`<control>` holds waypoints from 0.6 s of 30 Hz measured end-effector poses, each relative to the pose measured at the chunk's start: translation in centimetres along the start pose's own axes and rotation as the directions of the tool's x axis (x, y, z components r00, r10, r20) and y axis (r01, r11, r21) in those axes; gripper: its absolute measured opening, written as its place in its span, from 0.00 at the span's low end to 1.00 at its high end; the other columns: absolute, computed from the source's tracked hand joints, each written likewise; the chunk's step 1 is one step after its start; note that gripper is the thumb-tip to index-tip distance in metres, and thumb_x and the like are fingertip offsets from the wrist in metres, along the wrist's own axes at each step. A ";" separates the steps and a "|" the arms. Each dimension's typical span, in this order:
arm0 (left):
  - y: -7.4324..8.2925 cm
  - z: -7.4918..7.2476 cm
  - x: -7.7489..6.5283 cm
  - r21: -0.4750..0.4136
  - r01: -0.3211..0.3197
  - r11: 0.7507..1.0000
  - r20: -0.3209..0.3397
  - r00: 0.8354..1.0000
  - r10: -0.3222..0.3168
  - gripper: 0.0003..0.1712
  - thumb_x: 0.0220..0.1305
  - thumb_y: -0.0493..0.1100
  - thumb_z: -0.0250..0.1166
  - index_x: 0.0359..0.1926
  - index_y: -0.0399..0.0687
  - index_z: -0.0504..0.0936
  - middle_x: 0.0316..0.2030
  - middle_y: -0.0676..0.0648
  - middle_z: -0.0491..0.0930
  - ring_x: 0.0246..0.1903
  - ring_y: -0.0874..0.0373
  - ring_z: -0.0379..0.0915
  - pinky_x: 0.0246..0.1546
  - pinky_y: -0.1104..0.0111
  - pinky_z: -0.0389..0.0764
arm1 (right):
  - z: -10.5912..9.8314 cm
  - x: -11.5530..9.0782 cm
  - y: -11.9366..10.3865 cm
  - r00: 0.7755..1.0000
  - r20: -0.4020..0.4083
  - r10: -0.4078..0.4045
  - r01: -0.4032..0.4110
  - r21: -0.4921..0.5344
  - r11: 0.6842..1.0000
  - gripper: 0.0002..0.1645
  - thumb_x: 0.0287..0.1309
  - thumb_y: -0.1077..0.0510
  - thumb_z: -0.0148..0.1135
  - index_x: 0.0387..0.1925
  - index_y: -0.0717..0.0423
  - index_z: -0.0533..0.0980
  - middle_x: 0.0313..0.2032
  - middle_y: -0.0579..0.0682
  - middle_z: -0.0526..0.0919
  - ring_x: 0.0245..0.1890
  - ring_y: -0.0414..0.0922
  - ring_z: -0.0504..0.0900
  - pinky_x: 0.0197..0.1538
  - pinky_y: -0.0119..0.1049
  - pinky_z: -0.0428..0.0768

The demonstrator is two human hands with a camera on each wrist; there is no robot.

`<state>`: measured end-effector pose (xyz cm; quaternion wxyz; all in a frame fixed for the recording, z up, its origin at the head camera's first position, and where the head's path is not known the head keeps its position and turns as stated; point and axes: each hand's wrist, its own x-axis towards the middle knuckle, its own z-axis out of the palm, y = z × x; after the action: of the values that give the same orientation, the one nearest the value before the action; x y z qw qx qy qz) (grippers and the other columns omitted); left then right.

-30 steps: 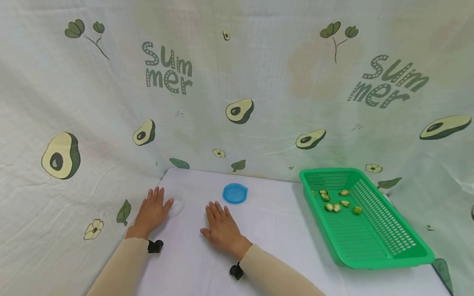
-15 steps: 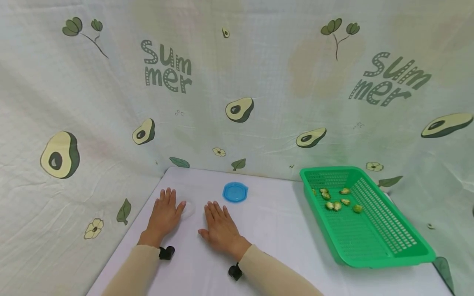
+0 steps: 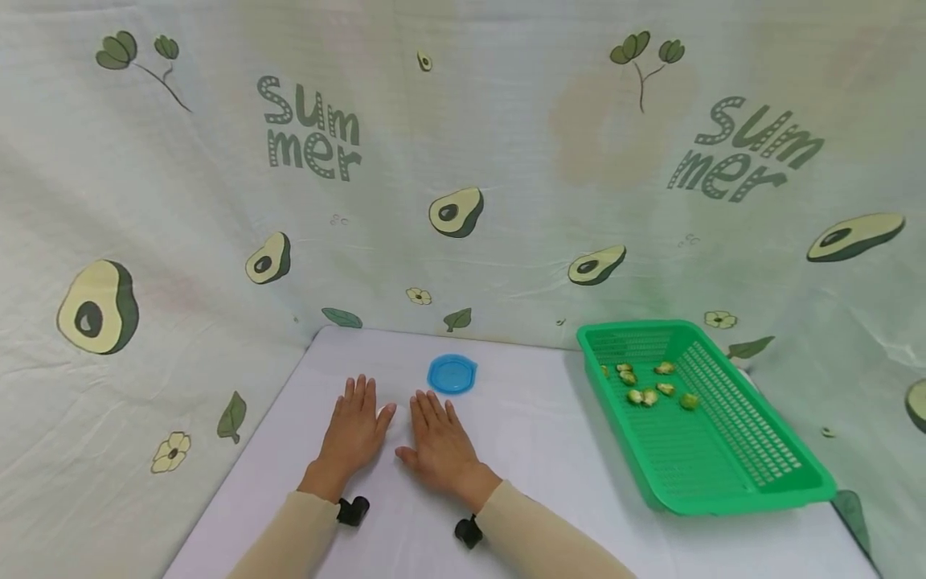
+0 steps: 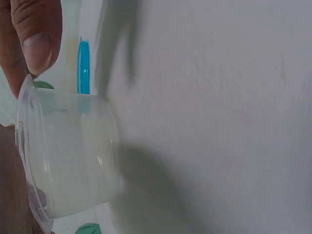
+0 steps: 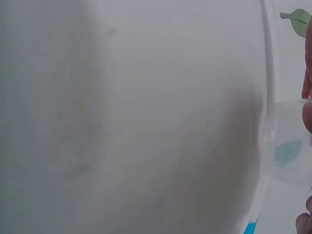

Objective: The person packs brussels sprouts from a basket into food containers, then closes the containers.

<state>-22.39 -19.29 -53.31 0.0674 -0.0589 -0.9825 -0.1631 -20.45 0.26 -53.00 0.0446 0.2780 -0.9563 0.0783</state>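
Observation:
A clear plastic cup [image 4: 73, 151] stands with its rim up, between thumb and fingers of my left hand [image 3: 352, 430]. The left thumb [image 4: 36, 44] lies at the rim on one side; a fingertip shows through the rim on the other. From the head view, the left hand mostly hides the cup. The right wrist view catches the cup at its right edge. My right hand [image 3: 441, 450] reaches in from the right with straight fingers, near the cup. It holds nothing that I can see. Whether the cup's base touches the table is unclear.
Beyond my hands lies a blue lid [image 3: 452, 375] on the white-covered table [image 3: 528, 418]. To the right stands a green perforated basket [image 3: 716, 466] with several halved Brussels sprouts [image 3: 649, 396]. A printed cloth [image 3: 521, 161] hangs behind.
My left hand has moved right toward the right hand, carrying the clear cup along. The right hand has stayed about where it was. The head view has shifted slightly.

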 end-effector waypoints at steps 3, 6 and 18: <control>1.4 0.5 -0.2 -0.008 -0.011 1.000 0.003 1.000 0.011 0.44 0.83 0.59 0.51 0.78 0.24 0.56 0.79 0.25 0.52 0.81 0.30 0.41 0.79 0.35 0.54 | -0.2 -0.5 0.6 1.000 -0.003 0.012 -0.012 -0.003 1.000 0.51 0.76 0.33 0.53 0.82 0.61 0.55 0.82 0.57 0.56 0.83 0.52 0.53 0.83 0.54 0.59; 3.1 0.9 -0.4 -0.022 -0.025 0.999 0.005 1.000 0.025 0.45 0.82 0.59 0.51 0.78 0.24 0.57 0.79 0.26 0.53 0.81 0.30 0.42 0.79 0.36 0.55 | -0.3 -1.3 1.4 1.000 -0.008 0.029 -0.029 -0.007 1.000 0.51 0.75 0.33 0.56 0.82 0.61 0.55 0.82 0.57 0.57 0.83 0.53 0.53 0.83 0.56 0.59; 10.0 2.7 -2.2 -0.053 -0.133 0.990 0.031 0.990 0.135 0.45 0.81 0.60 0.53 0.78 0.25 0.59 0.78 0.27 0.57 0.81 0.31 0.46 0.78 0.38 0.61 | -1.5 -6.8 5.4 0.992 -0.059 0.112 -0.111 0.018 0.994 0.52 0.68 0.39 0.68 0.79 0.65 0.60 0.80 0.61 0.62 0.81 0.58 0.59 0.80 0.62 0.62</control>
<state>-19.15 -9.26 -53.04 0.0599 -0.1292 -0.9729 -0.1821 -17.56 8.64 -53.05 0.0668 0.2220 -0.9680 0.0960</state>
